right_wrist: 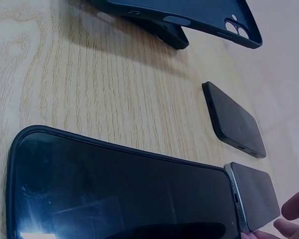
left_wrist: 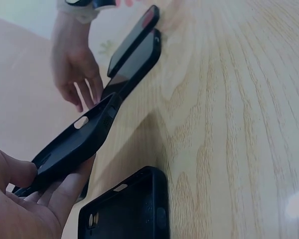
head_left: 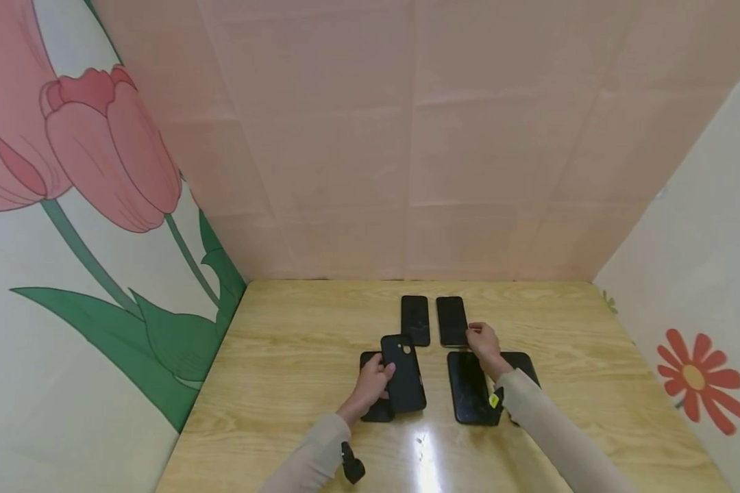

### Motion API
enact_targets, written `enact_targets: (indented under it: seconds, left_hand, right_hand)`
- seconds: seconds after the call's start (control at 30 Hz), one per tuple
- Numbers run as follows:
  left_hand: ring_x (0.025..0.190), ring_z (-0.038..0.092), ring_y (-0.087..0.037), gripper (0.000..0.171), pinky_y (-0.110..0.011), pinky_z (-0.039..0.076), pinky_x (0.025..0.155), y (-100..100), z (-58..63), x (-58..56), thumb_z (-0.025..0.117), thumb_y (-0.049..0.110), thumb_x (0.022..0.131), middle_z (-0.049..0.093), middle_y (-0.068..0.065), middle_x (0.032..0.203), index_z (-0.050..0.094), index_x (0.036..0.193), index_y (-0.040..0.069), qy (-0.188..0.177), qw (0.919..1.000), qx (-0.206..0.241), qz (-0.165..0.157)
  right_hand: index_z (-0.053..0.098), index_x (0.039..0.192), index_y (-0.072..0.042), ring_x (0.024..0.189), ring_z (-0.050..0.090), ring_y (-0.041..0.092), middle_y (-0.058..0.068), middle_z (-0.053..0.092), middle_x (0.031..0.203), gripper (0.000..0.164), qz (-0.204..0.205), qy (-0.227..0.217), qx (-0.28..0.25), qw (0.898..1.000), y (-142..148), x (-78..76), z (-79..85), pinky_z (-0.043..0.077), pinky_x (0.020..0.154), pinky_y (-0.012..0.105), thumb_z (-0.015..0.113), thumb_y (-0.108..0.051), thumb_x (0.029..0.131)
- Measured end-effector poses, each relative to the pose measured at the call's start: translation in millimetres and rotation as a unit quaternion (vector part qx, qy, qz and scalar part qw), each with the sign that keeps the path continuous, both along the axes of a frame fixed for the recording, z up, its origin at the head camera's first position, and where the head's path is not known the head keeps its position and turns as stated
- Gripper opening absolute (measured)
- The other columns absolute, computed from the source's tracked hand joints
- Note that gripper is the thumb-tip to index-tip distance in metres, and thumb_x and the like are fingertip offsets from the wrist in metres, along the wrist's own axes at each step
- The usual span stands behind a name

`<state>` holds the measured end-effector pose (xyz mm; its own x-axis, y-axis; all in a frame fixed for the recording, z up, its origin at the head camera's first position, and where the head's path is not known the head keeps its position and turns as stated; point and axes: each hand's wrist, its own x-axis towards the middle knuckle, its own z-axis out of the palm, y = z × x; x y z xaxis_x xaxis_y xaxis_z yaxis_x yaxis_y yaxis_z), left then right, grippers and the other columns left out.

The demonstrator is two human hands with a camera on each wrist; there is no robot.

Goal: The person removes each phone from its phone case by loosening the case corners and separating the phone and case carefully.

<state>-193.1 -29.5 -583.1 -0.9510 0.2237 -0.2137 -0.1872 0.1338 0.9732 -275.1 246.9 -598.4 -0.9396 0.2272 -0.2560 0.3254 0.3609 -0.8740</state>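
Note:
My left hand grips a black phone case by its left edge, with the thumb on one face and the fingers beneath. The case is raised and tilted; its camera cutout shows. Under it a second black case lies on the table, partly covered in the head view. My right hand is lowered at the right edge of a silver-edged phone at the back. Its fingers are loosely extended beside that phone; whether they touch it is hard to tell.
On the wooden table, another dark phone lies at the back left. A phone in a black case lies below my right wrist, and one more dark device is partly behind that forearm. Walls stand behind and at both sides.

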Motion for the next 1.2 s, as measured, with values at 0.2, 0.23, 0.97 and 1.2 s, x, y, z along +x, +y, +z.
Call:
enact_targets:
  seconds: [0.2,0.23,0.97,1.2]
  left_hand:
    - [0.086,0.067,-0.027,0.051,-0.043,0.058,0.067,0.7,-1.0,1.0,0.05,0.019,0.105,0.064,-0.015,0.106,0.033,0.145,-0.008,-0.002,1.0,-0.005,0.0]
    - [0.085,0.067,-0.026,0.05,-0.042,0.058,0.067,0.7,-1.2,1.2,0.051,0.019,0.105,0.064,-0.015,0.105,0.035,0.145,-0.006,-0.002,1.0,-0.005,0.0]
    - [0.099,0.066,-0.029,0.059,-0.043,0.058,0.068,12.9,-9.8,0.0,0.054,0.026,0.104,0.059,-0.025,0.125,0.032,0.15,-0.003,0.001,0.999,-0.038,-0.024]
    - [0.097,0.065,-0.028,0.059,-0.042,0.057,0.066,21.9,-13.2,1.0,0.053,0.025,0.104,0.059,-0.025,0.125,0.031,0.15,-0.004,0.003,0.9984,-0.05,-0.026]
  right_hand:
    - [0.039,0.141,0.01,0.121,0.046,0.046,0.033,0.041,0.138,0.045,0.002,-0.004,-0.006,1.0,-0.9,-0.1,2.0,0.042,0.097,0.054,0.038,-0.013,0.103]
    - [0.039,0.141,0.011,0.12,0.046,0.046,0.034,0.041,0.137,0.045,0.003,-0.003,-0.006,1.0,-1.4,0.2,2.7,0.043,0.096,0.054,0.038,-0.013,0.103]
    - [0.057,0.122,0.008,0.105,0.052,0.036,0.027,0.054,0.122,0.027,0.0,0.074,0.028,0.997,-5.8,21.3,18.2,0.046,0.076,0.034,0.046,-0.005,0.1]
    - [0.059,0.117,0.01,0.091,0.056,0.031,0.027,0.058,0.116,0.024,0.022,0.095,0.016,0.995,-6.1,34.8,24.3,0.047,0.069,0.027,0.048,-0.001,0.099]
